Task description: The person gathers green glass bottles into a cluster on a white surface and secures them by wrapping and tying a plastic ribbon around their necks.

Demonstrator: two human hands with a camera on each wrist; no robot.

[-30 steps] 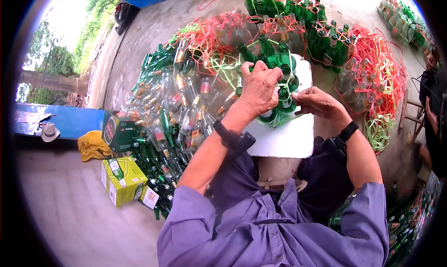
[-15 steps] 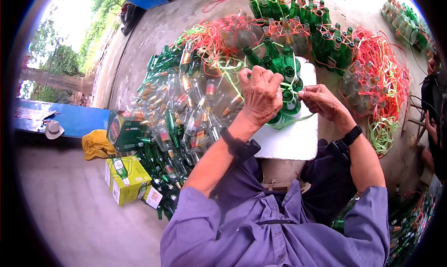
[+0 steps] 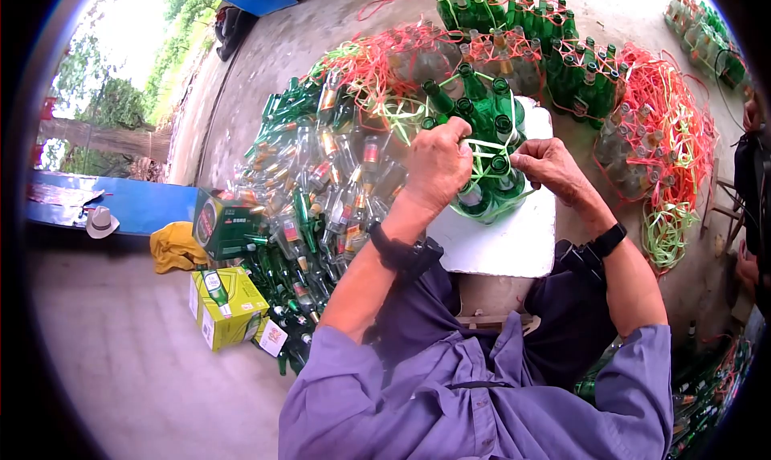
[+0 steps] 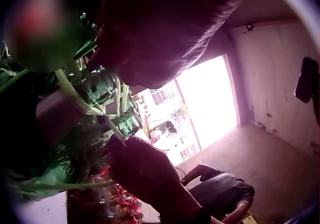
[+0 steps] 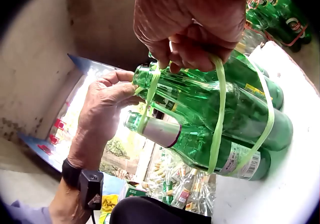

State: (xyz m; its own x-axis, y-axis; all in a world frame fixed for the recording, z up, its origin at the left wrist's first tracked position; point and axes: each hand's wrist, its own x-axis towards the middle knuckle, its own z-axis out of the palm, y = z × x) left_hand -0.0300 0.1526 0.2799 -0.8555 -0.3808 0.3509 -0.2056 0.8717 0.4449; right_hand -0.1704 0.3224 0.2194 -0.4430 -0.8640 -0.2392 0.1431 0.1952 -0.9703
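A cluster of green glass bottles [image 3: 478,99] stands upright on a white board [image 3: 514,239] in front of the person. Pale green plastic strap [image 5: 220,114] runs around the bottle bodies and across their necks. On the near left side of the cluster, my left hand [image 3: 438,164] grips a length of this strap beside the necks, fingers curled. Across from it, my right hand [image 3: 554,169] pinches strap between thumb and fingers at a front bottle's neck. From the right wrist view, strap hangs from the right hand [image 5: 192,26], and the left hand [image 5: 102,101] is close to a bottle mouth.
Loose clear and green bottles [image 3: 321,179] lie heaped at left, beside a yellow-green carton [image 3: 229,307] and a dark green box [image 3: 225,223]. Strapped bottle bundles [image 3: 586,79] stand behind the board. Tangled red and green strap [image 3: 662,139] lies at right. Another person sits at the far right.
My left hand has moved left from above the bottles, its fingers curling tighter, and strap now shows stretched across the necks between the hands. My right hand stays near the front bottle's neck.
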